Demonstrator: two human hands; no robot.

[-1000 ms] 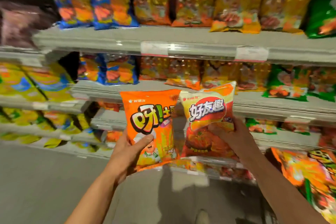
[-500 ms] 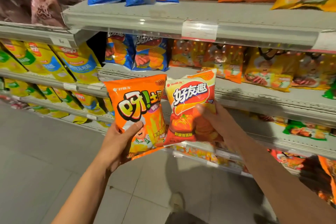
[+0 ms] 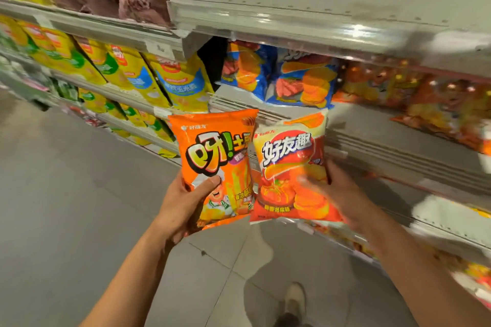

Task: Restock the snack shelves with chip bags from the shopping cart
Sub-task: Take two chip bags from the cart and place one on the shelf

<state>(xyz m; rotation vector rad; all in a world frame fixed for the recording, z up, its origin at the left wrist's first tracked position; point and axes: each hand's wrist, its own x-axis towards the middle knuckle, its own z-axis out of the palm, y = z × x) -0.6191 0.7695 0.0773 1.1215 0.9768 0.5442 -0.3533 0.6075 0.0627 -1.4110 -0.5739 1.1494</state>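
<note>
My left hand (image 3: 183,207) grips an orange chip bag (image 3: 212,146) with a cartoon figure, thumb across its front. My right hand (image 3: 342,194) holds a cream-and-red chip bag (image 3: 289,162) by its right side, thumb on the front. Both bags stand upright side by side, their edges touching, in front of the grey snack shelves (image 3: 372,141). The shopping cart is out of view.
Blue chip bags (image 3: 300,82) sit on the shelf just behind the held bags, orange bags (image 3: 425,103) to their right. Yellow bags (image 3: 148,77) fill the shelves on the left. Grey tiled floor (image 3: 66,194) lies below, with my shoe (image 3: 295,297) on it.
The view has shifted left along the shelves; the blue and yellow bags now sit closer to centre. Both hands keep holding their bags side by side.
</note>
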